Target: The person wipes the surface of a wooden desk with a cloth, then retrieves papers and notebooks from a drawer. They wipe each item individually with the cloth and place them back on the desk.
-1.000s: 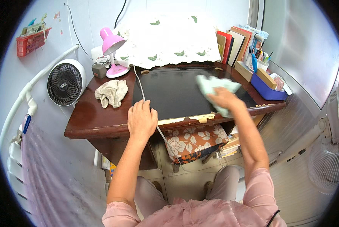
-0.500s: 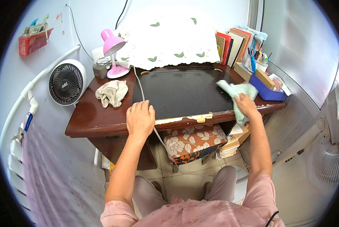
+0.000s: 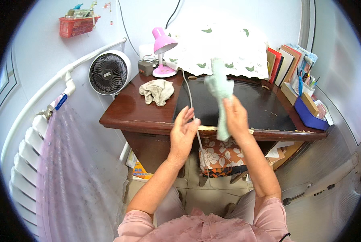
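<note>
My right hand (image 3: 237,119) grips a pale green cloth (image 3: 221,86), held up over the front part of the desk (image 3: 116,115). The cloth hangs lengthwise, one end rising above the hand and the other dropping past the desk's front edge. Near that edge my left hand (image 3: 183,135) is raised, fingers apart and palm turned toward the cloth. A thin grey-white cable (image 3: 189,90) runs down the desk right by its fingers; whether they touch it I cannot tell. A crumpled greyish-white cloth (image 3: 157,91) lies on the left part of the desktop.
A pink desk lamp (image 3: 164,42) and a round fan (image 3: 110,72) stand at the back left. A white leaf-patterned cover (image 3: 229,48) drapes over something behind the black panel. Books (image 3: 285,66) and a blue tray (image 3: 309,115) line the right. Beneath sits a flowered stool (image 3: 219,155).
My right hand has lifted the green cloth off the desk's right side and brought it to the middle. My left hand has left the desktop and turned palm inward. The view has swung left.
</note>
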Tool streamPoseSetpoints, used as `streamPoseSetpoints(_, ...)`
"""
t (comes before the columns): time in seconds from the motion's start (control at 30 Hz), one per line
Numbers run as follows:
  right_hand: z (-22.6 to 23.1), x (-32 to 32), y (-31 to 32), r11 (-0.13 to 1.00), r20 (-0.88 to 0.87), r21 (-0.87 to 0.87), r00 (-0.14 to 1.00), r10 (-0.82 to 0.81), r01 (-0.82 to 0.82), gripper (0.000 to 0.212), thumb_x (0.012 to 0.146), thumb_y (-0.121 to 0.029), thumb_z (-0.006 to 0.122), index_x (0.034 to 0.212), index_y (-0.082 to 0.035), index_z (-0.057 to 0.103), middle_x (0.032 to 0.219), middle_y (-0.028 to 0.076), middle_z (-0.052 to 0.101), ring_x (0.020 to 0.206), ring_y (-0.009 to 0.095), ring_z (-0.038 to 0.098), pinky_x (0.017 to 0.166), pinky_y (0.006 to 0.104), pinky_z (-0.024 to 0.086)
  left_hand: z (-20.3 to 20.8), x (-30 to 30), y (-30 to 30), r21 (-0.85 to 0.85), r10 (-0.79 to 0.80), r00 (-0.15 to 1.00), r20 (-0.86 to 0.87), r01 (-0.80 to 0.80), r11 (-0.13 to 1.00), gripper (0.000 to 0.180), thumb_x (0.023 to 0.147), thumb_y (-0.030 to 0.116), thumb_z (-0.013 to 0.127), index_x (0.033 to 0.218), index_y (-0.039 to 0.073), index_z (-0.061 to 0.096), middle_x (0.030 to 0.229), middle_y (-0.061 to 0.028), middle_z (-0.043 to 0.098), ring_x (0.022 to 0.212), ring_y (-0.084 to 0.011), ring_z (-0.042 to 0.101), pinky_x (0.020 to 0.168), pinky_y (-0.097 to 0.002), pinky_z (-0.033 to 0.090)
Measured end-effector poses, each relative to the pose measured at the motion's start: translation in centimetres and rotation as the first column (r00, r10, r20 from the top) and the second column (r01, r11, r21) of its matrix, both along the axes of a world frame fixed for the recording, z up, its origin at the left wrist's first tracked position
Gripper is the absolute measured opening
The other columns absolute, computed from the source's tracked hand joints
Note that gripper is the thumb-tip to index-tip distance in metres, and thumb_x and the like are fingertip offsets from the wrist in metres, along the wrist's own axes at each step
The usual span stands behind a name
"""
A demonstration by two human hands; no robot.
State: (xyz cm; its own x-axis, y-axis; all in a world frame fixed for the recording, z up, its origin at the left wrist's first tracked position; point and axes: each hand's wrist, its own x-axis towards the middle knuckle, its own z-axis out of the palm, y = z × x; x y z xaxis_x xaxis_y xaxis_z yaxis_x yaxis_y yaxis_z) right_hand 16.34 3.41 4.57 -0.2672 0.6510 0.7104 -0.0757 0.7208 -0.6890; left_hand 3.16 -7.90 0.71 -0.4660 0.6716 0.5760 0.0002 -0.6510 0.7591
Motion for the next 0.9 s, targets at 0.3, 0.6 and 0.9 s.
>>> streamPoseSetpoints(0.3, 1.1, 0.4, -2.9, 0.878, 0.354, 0.448, 0.935, -0.003, -0.167, 0.042, 0.083, -0.018, 0.067, 0.121, -0.005, 0.058, 0.133, 0.016, 0.051, 0.127, 0.033, 0.044, 0.108, 0.0429, 0.034, 6.4, -8.9, -4.9, 0.157, 0.239, 0.798, 0.553, -0.382, 0.911, 0.035, 0.098, 0.019, 0.049, 0.127, -0.001, 0.047, 0.122, -0.0129, 0.058, 0.108, -0.0256, 0.059, 0.091, -0.0418, 0.05)
streamPoseSetpoints(0.6, -5.2, 11.8, 6.5, 0.762, 0.417, 0.496, 0.655, -0.63, 0.417, 0.021, 0.09, -0.017, 0.057, 0.102, -0.003, 0.067, 0.11, 0.013, 0.064, 0.108, 0.031, 0.057, 0.097, 0.0426, 0.041, 3.8, -23.5, 3.2, -0.292, 0.12, 0.318, -0.94, -0.937, 0.192, 0.038, 0.092, 0.029, 0.041, 0.125, 0.014, 0.054, 0.118, -0.0219, 0.061, 0.111, -0.0404, 0.057, 0.095, -0.0493, 0.041)
streamPoseSetpoints(0.9, -4.5, 11.3, 5.7, 0.77, 0.421, 0.488, 0.662, -0.62, 0.411, 0.023, 0.091, -0.02, 0.054, 0.098, -0.003, 0.068, 0.108, 0.012, 0.065, 0.105, 0.029, 0.059, 0.095, 0.0404, 0.042, 2.9, -11.7, 11.3, -0.344, -0.172, 0.361, -0.916, -0.489, 0.801, 0.037, 0.086, 0.011, 0.044, 0.121, 0.008, 0.057, 0.114, -0.0234, 0.062, 0.109, -0.0392, 0.056, 0.095, -0.044, 0.044)
